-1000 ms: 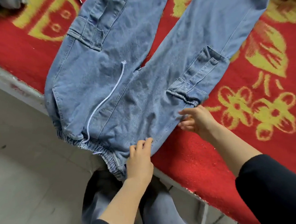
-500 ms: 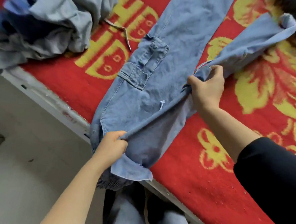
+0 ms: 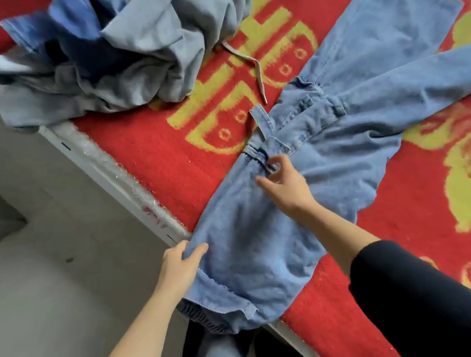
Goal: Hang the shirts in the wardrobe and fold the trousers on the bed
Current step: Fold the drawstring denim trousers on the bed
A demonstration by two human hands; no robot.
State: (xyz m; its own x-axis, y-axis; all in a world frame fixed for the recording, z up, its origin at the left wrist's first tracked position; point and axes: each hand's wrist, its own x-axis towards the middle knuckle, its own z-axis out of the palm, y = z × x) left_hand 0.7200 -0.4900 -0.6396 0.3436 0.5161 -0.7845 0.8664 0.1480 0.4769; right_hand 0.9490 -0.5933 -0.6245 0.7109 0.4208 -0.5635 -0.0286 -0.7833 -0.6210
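On the bed [image 3: 168, 156], half-folded jeans [image 3: 265, 248]

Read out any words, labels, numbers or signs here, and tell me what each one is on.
"囍", probably, partly covered by clothes: large yellow character on the red fleece blanket.
Red marks on the white metal bed rail: too blurred to read.
No text visible on the light blue denim trousers or the grey clothes pile.

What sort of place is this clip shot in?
Probably a bedroom: a red blanket covers a pale-framed bed, blue jeans lie spread on it, and a heap of clothes sits near its edge.
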